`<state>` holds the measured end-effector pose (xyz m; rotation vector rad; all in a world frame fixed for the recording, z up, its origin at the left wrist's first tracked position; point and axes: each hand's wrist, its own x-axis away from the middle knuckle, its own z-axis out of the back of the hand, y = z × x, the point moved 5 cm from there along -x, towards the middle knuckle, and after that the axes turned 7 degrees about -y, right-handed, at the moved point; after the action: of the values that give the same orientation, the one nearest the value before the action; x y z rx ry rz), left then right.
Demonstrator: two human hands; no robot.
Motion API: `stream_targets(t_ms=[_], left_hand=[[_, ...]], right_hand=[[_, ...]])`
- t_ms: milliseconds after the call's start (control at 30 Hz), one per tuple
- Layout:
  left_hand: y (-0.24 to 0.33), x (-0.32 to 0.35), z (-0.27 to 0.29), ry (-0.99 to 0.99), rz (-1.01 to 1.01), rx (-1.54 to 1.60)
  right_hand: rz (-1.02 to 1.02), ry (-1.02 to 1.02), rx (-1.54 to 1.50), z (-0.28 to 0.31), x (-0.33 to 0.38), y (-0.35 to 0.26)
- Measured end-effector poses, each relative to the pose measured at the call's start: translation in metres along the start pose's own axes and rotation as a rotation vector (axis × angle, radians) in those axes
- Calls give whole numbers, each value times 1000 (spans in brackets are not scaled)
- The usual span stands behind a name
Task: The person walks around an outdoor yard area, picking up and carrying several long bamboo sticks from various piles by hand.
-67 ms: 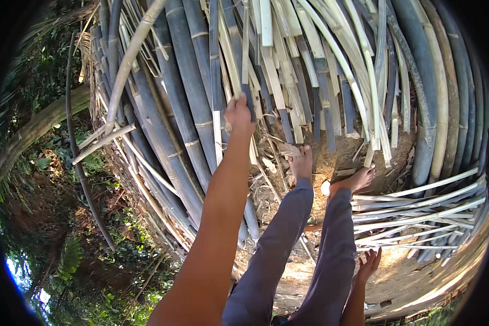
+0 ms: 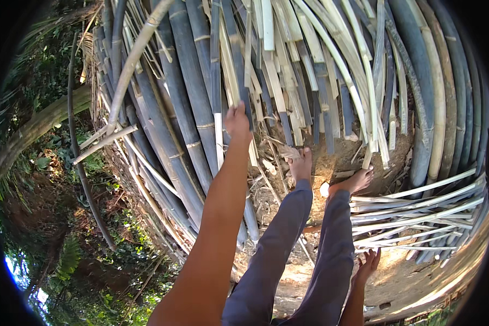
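Note:
My left hand point(image 2: 238, 121) reaches out in front of me, its fingers closed round the near end of a split bamboo strip point(image 2: 237, 57). The strip has a dark grey outer face and lies lengthwise on a heap of other split strips point(image 2: 304, 60), some dark, some pale inside. Low on the right, beside my knee, my right hand point(image 2: 368, 265) hangs with its fingers apart and nothing in it. My bare feet stand on the soil at the near ends of the strips.
Thick whole bamboo poles point(image 2: 193, 92) lie to the left, and more curved poles point(image 2: 426, 98) to the right. A stack of thin pale strips point(image 2: 418, 217) lies crosswise at the near right. Green undergrowth point(image 2: 70, 261) drops away at far left, past a slanting log point(image 2: 35, 122).
My left hand has come slightly nearer to me, and the bamboo strip in it has slid the same way. The right hand stays almost where it was.

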<state>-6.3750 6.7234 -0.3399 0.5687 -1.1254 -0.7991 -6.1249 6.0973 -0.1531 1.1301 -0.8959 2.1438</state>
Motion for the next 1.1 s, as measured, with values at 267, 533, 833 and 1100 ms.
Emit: stream_targets(t_ms=[267, 533, 833, 1100], left_hand=[[55, 225, 99, -115, 408, 210], [105, 532, 75, -241, 861, 350], [105, 543, 69, -653, 861, 159], [136, 490, 91, -542, 630, -86]], right_hand=[[307, -304, 278, -80, 68, -116], [-104, -981, 37, -267, 192, -222], [244, -767, 302, -66, 163, -238], [271, 189, 326, 178, 127, -88]])
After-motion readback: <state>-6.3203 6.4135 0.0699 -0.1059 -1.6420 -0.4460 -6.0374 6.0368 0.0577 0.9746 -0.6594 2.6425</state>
